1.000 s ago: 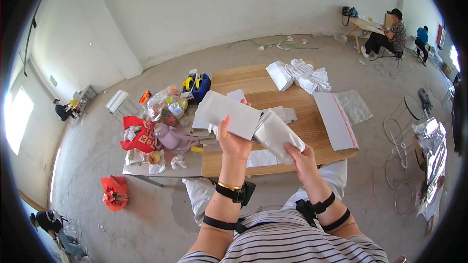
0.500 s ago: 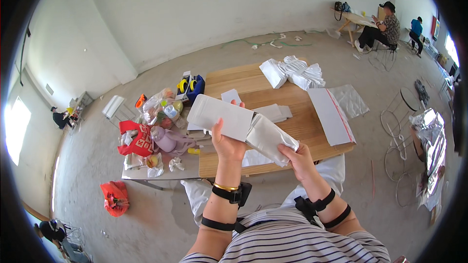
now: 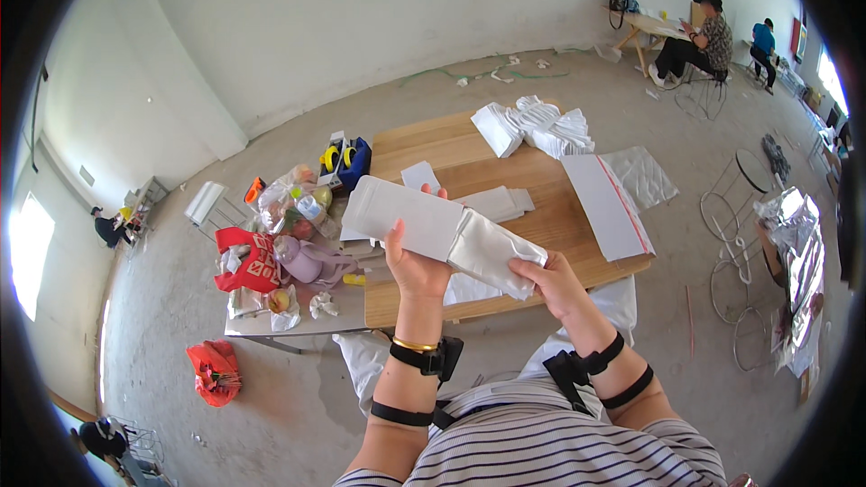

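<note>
My left hand point(image 3: 413, 261) grips a long white paper envelope point(image 3: 401, 215) held up over the wooden table point(image 3: 550, 216). A white folded packet point(image 3: 492, 254) sticks partway out of the envelope's right end, and my right hand point(image 3: 552, 277) holds that packet by its lower right corner. Both wrists wear black straps. Below the hands, more white folded sheets point(image 3: 501, 203) lie on the table.
A heap of white folded items point(image 3: 537, 126) sits at the table's far end, with a stack of white mailers point(image 3: 606, 206) at its right edge. Bags, bottles and a blue tape dispenser point(image 3: 343, 162) crowd the grey side table. Wire stools point(image 3: 740, 225) stand right. People sit at a far desk point(image 3: 695, 32).
The packet has slid further into the envelope, and my hands have shifted slightly lower and right over the table.
</note>
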Available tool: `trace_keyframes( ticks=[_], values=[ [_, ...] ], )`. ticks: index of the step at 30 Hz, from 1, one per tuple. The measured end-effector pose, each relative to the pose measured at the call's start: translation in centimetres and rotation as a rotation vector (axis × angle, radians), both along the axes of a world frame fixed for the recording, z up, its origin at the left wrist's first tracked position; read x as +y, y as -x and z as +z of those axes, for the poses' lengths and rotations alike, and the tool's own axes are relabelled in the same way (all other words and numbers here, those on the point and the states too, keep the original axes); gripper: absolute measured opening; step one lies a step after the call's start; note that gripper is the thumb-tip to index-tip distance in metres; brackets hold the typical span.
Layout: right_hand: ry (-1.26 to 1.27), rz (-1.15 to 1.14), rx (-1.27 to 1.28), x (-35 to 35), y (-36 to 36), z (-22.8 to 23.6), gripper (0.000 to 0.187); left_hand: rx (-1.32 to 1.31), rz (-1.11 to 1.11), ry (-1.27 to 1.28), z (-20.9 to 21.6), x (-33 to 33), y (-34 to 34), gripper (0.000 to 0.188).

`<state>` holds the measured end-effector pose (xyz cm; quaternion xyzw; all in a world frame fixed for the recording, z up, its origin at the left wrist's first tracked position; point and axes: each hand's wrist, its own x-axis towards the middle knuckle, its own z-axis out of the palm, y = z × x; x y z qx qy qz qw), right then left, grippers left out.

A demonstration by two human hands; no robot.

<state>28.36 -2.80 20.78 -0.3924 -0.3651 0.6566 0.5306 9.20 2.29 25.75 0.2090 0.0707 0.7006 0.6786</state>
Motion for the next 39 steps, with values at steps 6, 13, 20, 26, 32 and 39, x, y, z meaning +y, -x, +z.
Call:
trace_keyframes(
  ticks=[6,13,20,26,32,39],
  values=[
    [0.024,0.025,0.013,0.4,-0.5,0.7,0.025,0.017,-0.013,-0.001,-0.3,0.1,0.1,0.063],
    [0.042,0.037,-0.007,0.8,-0.8,0.5,0.026,0.024,-0.030,-0.012,-0.7,0.1,0.0,0.065],
    [0.026,0.036,-0.008,1.3,-0.8,0.6,0.024,0.052,-0.023,-0.025,-0.4,-0.1,-0.2,0.066],
    [0.022,0.014,-0.007,1.6,-0.9,0.6,0.026,0.207,-0.054,0.192,-1.1,0.3,0.1,0.061],
    [0.022,-0.060,-0.066,1.5,-1.3,0.0,0.025,0.438,-0.018,0.240,-2.3,-1.0,-0.3,0.053],
    [-0.051,-0.071,-0.062,1.1,-0.3,0.1,0.026,0.555,0.104,0.231,-3.3,-1.7,-1.8,0.055]
  ],
)
